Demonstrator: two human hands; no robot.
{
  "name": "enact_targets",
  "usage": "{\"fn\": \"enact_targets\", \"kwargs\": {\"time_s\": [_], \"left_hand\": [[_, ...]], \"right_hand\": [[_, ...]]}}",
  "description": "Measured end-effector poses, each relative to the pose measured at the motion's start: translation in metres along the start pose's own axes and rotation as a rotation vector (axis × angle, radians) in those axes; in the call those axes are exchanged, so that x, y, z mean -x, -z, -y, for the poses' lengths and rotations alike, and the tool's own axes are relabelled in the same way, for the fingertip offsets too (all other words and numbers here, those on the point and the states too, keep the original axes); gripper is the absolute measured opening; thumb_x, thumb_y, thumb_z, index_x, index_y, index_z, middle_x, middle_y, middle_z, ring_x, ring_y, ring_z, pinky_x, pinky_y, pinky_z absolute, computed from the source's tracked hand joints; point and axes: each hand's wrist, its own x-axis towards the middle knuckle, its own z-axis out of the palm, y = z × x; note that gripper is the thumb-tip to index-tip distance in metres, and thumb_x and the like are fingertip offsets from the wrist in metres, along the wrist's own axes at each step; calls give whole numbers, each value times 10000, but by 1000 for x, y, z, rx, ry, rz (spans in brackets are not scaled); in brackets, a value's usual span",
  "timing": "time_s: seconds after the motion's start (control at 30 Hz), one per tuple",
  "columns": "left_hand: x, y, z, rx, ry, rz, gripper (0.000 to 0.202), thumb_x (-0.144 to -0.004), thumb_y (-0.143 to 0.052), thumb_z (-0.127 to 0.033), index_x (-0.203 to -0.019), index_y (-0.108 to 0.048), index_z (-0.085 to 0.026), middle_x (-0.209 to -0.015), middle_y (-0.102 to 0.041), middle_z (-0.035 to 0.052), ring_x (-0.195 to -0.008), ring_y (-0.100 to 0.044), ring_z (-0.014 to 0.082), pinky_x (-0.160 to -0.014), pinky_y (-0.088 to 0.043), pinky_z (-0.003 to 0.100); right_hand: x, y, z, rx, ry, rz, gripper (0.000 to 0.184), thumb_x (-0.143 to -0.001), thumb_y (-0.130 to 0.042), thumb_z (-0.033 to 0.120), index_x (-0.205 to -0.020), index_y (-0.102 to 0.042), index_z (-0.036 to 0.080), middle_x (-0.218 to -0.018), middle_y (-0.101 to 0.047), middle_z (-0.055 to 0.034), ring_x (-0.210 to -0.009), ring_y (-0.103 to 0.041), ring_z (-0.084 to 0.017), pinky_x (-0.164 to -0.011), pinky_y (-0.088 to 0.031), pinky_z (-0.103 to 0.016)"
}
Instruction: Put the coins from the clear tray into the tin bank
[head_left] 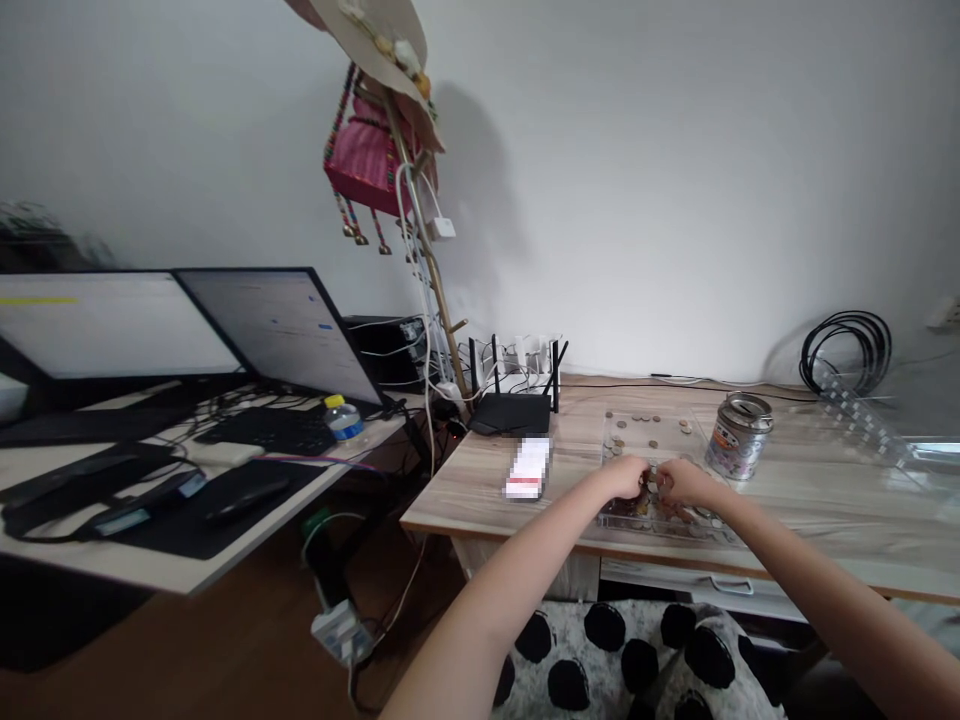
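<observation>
Both my hands meet over a clear plastic tray on the wooden desk, with several coins scattered in it. My left hand is curled, fingers pinched over coins at the tray's near part. My right hand is also curled, fingertips touching the left hand's, apparently pinching small coins. What exactly sits between the fingers is too small to make out. A round tin can with a slotted lid stands just right of the tray.
A black router and a small white box sit left of the tray. A second desk at left carries two monitors, a keyboard and a bottle. A coiled black cable lies far right. Power strips and cables hang between desks.
</observation>
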Motion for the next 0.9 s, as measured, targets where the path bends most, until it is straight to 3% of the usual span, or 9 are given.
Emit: {"fn": "enact_targets", "kwargs": {"time_s": [0.17, 0.33, 0.47, 0.67, 0.9], "left_hand": [[4, 22, 6, -121, 49, -82, 240, -631, -511, -140, -852, -594, -187, -932, -576, 82, -818, -544, 197, -676, -410, 271], [11, 38, 18, -167, 71, 48, 236, -523, -612, -121, -754, -624, -170, -828, -606, 84, -765, -554, 201, -681, -412, 271], [13, 31, 16, -284, 17, 144, 209, -521, -624, -115, -728, -620, -136, -763, -611, 119, -737, -559, 242, -675, -415, 329], [10, 10, 0, -330, -20, 90, 130, -516, -584, 1, -580, -585, -111, -718, -605, 148, -755, -560, 264, -714, -400, 359], [4, 23, 22, -266, -5, 53, 194, -589, -557, -96, -771, -607, -142, -833, -600, 119, -770, -561, 223, -664, -417, 297]], "right_hand": [[-6, 1, 0, 20, 8, -53, 346, -562, -559, 199, -905, -588, 170, -711, -589, -18, -621, -512, -107, -506, -310, -177], [-14, 0, -2, 37, 42, 30, 338, -514, -595, 157, -850, -599, 195, -694, -579, 9, -578, -507, -89, -505, -313, -171], [-16, -2, -5, 57, 37, 64, 360, -494, -605, 146, -853, -581, 173, -734, -586, -6, -561, -514, -89, -488, -315, -172], [-10, -1, -9, 88, 14, 78, 267, -531, -588, 203, -793, -586, 151, -686, -597, -18, -554, -519, -99, -486, -317, -180], [0, -1, -12, 100, 35, 58, 178, -577, -543, 221, -724, -612, 150, -670, -604, -32, -585, -530, -113, -493, -316, -185]]}}
